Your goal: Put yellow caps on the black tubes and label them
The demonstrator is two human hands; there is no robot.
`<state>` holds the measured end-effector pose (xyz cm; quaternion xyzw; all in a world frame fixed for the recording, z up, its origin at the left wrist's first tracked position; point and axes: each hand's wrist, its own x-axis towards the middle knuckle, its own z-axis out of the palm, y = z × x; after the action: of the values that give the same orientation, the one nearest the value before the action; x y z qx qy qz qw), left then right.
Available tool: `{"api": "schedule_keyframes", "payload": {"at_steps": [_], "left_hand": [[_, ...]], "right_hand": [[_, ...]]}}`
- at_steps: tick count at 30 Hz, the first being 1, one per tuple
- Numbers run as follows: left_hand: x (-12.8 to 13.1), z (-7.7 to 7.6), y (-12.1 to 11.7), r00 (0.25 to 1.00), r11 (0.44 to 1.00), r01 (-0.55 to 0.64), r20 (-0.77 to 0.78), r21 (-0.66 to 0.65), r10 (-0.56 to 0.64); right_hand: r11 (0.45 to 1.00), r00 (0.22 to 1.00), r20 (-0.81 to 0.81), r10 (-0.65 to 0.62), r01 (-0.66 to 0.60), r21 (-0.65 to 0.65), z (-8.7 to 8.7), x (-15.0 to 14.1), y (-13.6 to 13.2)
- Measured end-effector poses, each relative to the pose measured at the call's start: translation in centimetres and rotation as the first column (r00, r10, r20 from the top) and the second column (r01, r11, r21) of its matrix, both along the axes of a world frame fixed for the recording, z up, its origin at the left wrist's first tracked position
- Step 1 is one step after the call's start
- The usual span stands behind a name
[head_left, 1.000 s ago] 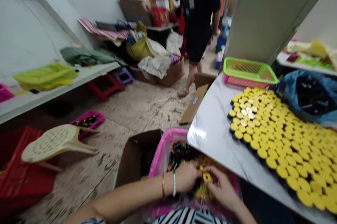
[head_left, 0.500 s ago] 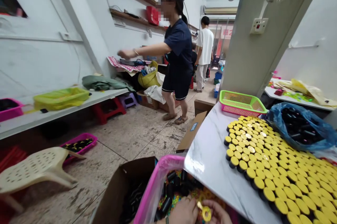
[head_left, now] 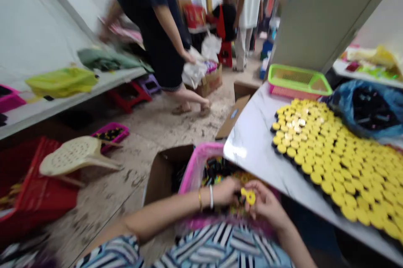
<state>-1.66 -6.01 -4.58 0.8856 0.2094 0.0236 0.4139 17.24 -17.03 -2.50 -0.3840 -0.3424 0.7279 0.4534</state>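
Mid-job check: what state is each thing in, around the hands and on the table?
Pink tub: open, plastic-lined, small pieces inside.
Yellow ring piece: held by the right hand.
Left hand: over the tub, grip unclear.
Cardboard box: open, dark contents.
Yellow-topped pieces: upright, packed together on the table.
Blue bag: open, dark contents.
Green basket: open, pink basket beneath.

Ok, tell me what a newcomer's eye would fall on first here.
Probably the mass of yellow-topped black cylinders packed across the white marbled table at right. Next, the small yellow ring-ended piece at the right hand's fingertips, above the pink-rimmed tub. Then, at upper left, the person in dark clothes.
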Motion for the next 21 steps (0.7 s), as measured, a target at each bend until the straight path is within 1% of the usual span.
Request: {"api": "schedule_keyframes", "payload": {"at_steps": [1, 2, 4, 5, 6, 8, 9, 10, 12, 13, 14, 16, 18, 21], "left_hand": [[-0.4, 0.4, 0.6, 0.999, 0.998, -0.043, 0.025, -0.038, 0.044], [-0.8, 0.7, 1.2, 0.995, 0.994, -0.073, 0.066, -0.084, 0.079], [-1.5, 0.7, 2.4, 0.983, 0.982, -0.102, 0.135, -0.161, 0.124], [-1.8, 0.6, 2.7, 0.978, 0.975, -0.119, 0.148, -0.186, 0.147], [-2.0, 0.6, 2.9, 0.975, 0.972, -0.124, 0.157, -0.202, 0.157], [-2.4, 0.7, 2.7, 0.97, 0.967, -0.127, 0.175, -0.222, 0.168], [-2.6, 0.7, 2.4, 0.968, 0.963, -0.123, 0.185, -0.24, 0.17], [-2.6, 0.6, 2.2, 0.965, 0.956, -0.117, 0.195, -0.268, 0.172], [-2.7, 0.1, 1.7, 0.963, 0.942, -0.129, 0.186, -0.309, 0.193], [-2.7, -0.1, 1.6, 0.967, 0.944, -0.153, 0.154, -0.292, 0.204], [-2.6, -0.3, 1.4, 0.971, 0.954, -0.184, 0.108, -0.237, 0.213], [-2.6, -0.5, 1.1, 0.975, 0.975, -0.221, -0.002, -0.041, 0.221], [-2.7, 0.0, 0.6, 0.975, 0.969, -0.189, -0.09, 0.156, 0.204], [-2.9, 1.0, 0.2, 0.974, 0.926, -0.119, -0.14, 0.357, 0.179]], "right_hand": [[1.0, 0.999, 0.052, 0.005, -0.004, -0.016, 0.5, 0.6, -0.2], [0.999, 0.994, 0.107, -0.02, 0.022, -0.023, 0.7, 1.2, -0.3], [0.996, 0.96, 0.271, -0.068, 0.079, -0.032, 0.1, 2.3, -0.6], [0.995, 0.92, 0.385, -0.078, 0.093, -0.019, -0.4, 2.7, -0.8], [0.996, 0.862, 0.5, -0.078, 0.086, 0.007, -0.9, 3.0, -1.1], [0.996, 0.712, 0.697, -0.083, 0.028, 0.089, -1.5, 3.1, -1.6], [0.991, 0.645, 0.758, -0.092, -0.014, 0.131, -1.5, 3.0, -1.8], [0.984, 0.595, 0.797, -0.104, -0.056, 0.17, -1.4, 2.8, -1.8], [0.966, 0.541, 0.832, -0.12, -0.13, 0.224, -0.9, 2.3, -1.7], [0.957, 0.53, 0.84, -0.12, -0.163, 0.24, -0.6, 2.0, -1.5], [0.948, 0.518, 0.847, -0.12, -0.194, 0.253, -0.4, 1.8, -1.3], [0.933, 0.481, 0.867, -0.127, -0.239, 0.269, -0.1, 1.4, -1.0], [0.929, 0.433, 0.891, -0.136, -0.255, 0.266, -0.1, 1.4, -0.8], [0.939, 0.374, 0.913, -0.161, -0.226, 0.258, -0.4, 1.5, -0.8]]}}
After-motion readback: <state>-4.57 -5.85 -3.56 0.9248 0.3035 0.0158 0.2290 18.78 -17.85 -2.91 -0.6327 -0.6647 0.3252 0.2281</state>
